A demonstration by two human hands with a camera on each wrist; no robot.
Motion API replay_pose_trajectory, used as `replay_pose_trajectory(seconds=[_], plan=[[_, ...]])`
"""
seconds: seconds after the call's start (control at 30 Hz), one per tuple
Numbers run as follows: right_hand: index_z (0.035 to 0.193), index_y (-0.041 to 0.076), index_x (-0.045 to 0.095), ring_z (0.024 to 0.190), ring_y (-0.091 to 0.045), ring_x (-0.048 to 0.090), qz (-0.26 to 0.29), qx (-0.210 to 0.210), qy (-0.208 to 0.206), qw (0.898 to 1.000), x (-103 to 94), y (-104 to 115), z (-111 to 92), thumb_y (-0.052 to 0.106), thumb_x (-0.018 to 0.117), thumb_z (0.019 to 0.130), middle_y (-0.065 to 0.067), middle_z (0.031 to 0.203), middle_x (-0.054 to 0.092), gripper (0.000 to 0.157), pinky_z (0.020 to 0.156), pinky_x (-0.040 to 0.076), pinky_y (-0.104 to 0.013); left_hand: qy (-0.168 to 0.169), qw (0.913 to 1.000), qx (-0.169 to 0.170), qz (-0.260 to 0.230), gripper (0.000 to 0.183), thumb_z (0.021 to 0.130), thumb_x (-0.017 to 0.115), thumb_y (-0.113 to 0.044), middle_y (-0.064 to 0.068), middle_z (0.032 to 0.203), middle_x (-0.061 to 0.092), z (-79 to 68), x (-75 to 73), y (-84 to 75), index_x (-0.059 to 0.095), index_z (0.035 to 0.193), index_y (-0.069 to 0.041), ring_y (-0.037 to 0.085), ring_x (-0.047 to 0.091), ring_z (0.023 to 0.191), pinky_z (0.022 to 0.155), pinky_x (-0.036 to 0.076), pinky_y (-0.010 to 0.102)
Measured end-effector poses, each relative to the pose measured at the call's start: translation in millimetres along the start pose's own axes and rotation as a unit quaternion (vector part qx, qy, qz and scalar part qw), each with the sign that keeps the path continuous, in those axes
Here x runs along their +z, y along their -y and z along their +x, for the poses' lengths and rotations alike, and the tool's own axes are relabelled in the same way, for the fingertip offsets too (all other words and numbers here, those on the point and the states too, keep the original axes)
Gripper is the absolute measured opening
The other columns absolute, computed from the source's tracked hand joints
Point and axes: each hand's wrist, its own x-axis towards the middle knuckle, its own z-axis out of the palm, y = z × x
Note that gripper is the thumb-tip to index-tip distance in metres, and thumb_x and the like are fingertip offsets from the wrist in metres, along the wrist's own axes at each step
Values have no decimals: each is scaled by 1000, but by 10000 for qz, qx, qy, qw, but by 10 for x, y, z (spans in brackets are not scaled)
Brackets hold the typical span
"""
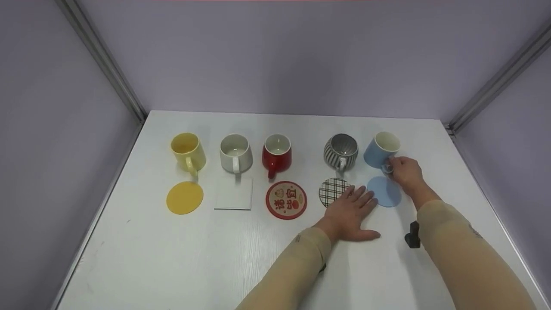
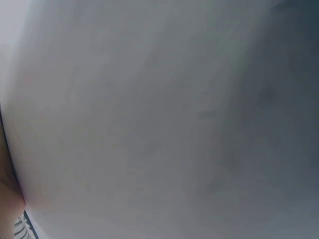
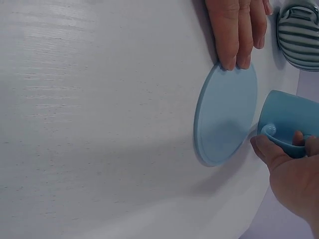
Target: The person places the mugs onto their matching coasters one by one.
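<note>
At the right end of the row, my right hand [image 1: 407,174] grips the handle of a light blue mug [image 1: 378,151]; in the right wrist view, thumb and fingers close around that handle. Just in front of the mug lies a round light blue coaster [image 3: 227,117]. My left hand [image 1: 351,215] is spread palm down, its fingertips at the coaster's left edge. Partly under the left fingers in the head view is a round plaid coaster [image 1: 332,191]. Behind it stands a grey striped mug [image 1: 333,157]. Only a bit of the left hand shows in the left wrist view.
Further left stand a red mug [image 1: 282,161], a white mug [image 1: 242,160] and a yellow mug [image 1: 196,155]. Before them lie a red patterned coaster [image 1: 286,200], a square white coaster [image 1: 233,193] and a yellow coaster [image 1: 185,198]. Walls border the white table [image 1: 172,258].
</note>
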Motion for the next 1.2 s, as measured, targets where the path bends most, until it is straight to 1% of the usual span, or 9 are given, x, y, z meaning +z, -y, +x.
replay_pose_trajectory(seconds=[0.1, 0.17, 0.33, 0.43, 0.67, 0.83, 0.93, 1.07, 1.2], plan=[[135, -12, 56, 100, -23, 56, -65, 21, -10, 10000, -10, -17, -5, 37, 29, 116, -24, 120, 61, 59, 81, 49, -28, 13, 10000, 13, -4, 101, 93, 18, -90, -7, 178, 6, 24, 15, -18, 12, 172, -28, 18, -1, 164, 130, -1, 40], [131, -12, 57, 98, -24, 56, -148, 7, -55, 9999, -19, -34, -14, 37, 29, 115, -24, 118, 61, 58, 81, 49, -30, 14, 10000, 27, 9, 101, 93, 18, -90, -7, 178, 6, 39, 24, -33, 12, 172, -28, 18, -1, 163, 130, -2, 40], [120, -12, 60, 98, -28, 55, -428, -182, -217, 9987, -30, -58, -40, 35, 28, 115, -25, 112, 62, 57, 81, 47, -35, -98, 9998, 84, 154, 100, 94, 18, -89, -6, 178, 11, 51, 24, -56, 16, 172, -27, 18, 3, 164, 131, 1, 39], [117, -11, 61, 98, -29, 55, -474, -233, -267, 9982, -21, -60, -47, 35, 28, 115, -23, 110, 63, 57, 81, 47, -36, -129, 9997, 105, 191, 100, 94, 18, -89, -5, 178, 11, 44, 23, -55, 17, 172, -26, 19, 4, 164, 131, 1, 40], [119, -10, 60, 95, -25, 56, -329, -99, -284, 9990, 7, -42, -32, 34, 29, 114, -20, 109, 64, 55, 78, 48, -32, -118, 9997, 110, 162, 101, 94, 18, -90, -4, 178, 11, 34, 30, -32, 16, 172, -26, 20, 4, 164, 131, 3, 41], [127, -11, 59, 99, -26, 57, -194, -9, -225, 9996, -11, -42, -21, 36, 27, 114, -25, 118, 63, 58, 82, 50, -32, -77, 9998, 113, 108, 101, 94, 18, -89, -5, 178, 9, 51, 20, -16, 15, 172, -26, 20, 3, 164, 131, 2, 41], [129, -12, 58, 102, -28, 58, -171, -8, -266, 9995, -12, -62, -23, 35, 27, 114, -26, 120, 63, 59, 84, 50, -33, -52, 9999, 124, 9, 101, 94, 18, -89, -5, 178, 8, 55, 25, -14, 15, 172, -26, 19, 2, 164, 131, 0, 40], [127, -12, 60, 101, -28, 58, -182, -75, -373, 9991, -16, -79, -42, 35, 28, 114, -24, 116, 64, 58, 82, 49, -33, -60, 9999, 137, -73, 101, 94, 19, -89, -6, 178, 8, 55, 29, -17, 15, 172, -26, 19, 2, 164, 130, -2, 40], [126, -11, 61, 101, -27, 59, -83, -89, -443, 9989, -15, -69, -78, 36, 30, 115, -23, 116, 64, 58, 81, 50, -30, -41, 9999, 131, 19, 100, 94, 18, -89, -6, 178, 9, 50, 12, -15, 14, 172, -26, 19, 2, 164, 130, -1, 40]])
